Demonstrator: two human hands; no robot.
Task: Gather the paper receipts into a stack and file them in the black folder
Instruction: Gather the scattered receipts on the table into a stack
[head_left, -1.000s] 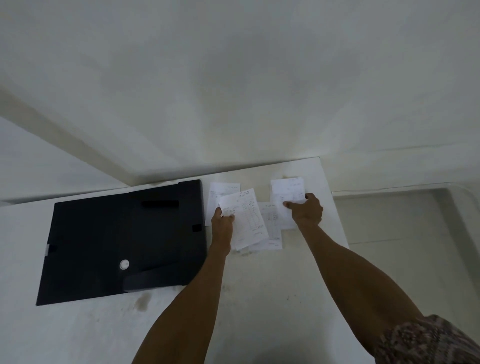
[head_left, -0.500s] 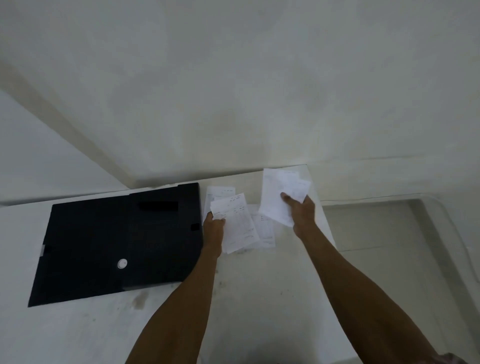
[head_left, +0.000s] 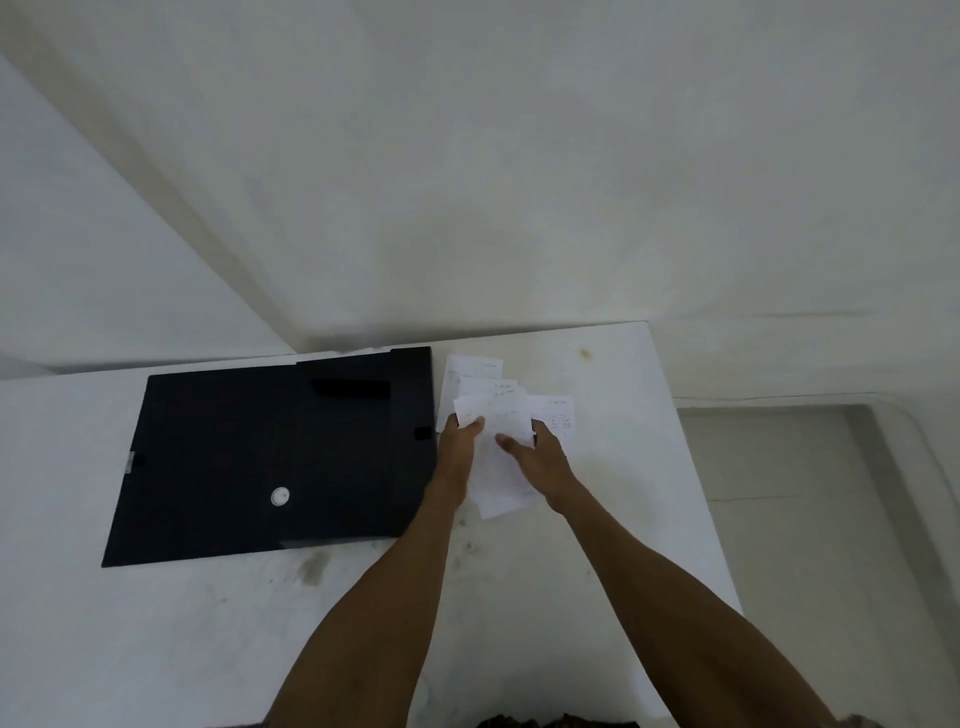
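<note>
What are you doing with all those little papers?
A person is gathering paper receipts on a white table. The left hand and the right hand both hold a bunch of receipts between them. At least two loose receipts lie flat on the table next to the hands. The black folder lies closed to the left of the hands, and neither hand touches it.

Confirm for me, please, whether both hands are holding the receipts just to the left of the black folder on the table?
Not quite. The head view shows the left hand and right hand holding the receipts just to the right of the black folder on the table, not to its left.
</note>
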